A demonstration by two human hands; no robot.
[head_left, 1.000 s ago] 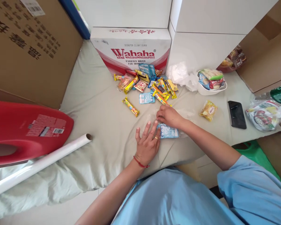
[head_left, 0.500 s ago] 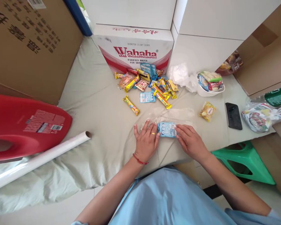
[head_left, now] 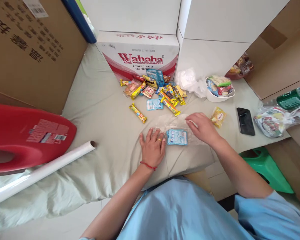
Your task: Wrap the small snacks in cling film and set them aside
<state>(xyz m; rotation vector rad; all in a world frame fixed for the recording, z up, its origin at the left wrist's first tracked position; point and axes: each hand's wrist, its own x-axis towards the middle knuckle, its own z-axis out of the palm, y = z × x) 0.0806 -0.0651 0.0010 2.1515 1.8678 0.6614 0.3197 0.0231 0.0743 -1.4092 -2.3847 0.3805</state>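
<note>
A clear plastic bag (head_left: 162,124) lies flat on the cloth-covered surface, with a blue-and-white packet (head_left: 177,137) inside or on it; I cannot tell which. My left hand (head_left: 152,145) presses flat on the bag's left end, fingers spread, a ring and a red string bracelet showing. Above the packet's right side, my right hand (head_left: 201,127) has thumb and fingers brought together at the bag's upper edge, apart from the packet. A yellow snack bar (head_left: 138,113) lies alone beyond my left hand. Another blue packet (head_left: 154,104) rests before the snack pile.
A snack pile (head_left: 150,87) sits against the Wahaba-style carton (head_left: 142,56). Rightward are a white bowl (head_left: 221,95) of snacks, a yellow packet (head_left: 218,116), a black phone (head_left: 245,121) and a bottle (head_left: 293,97). A red container (head_left: 32,133) and white roll (head_left: 47,168) lie left.
My right hand has left the blue packet's right end and moved up and right to the bag's upper edge. My left hand stays on the bag, slightly off the packet.
</note>
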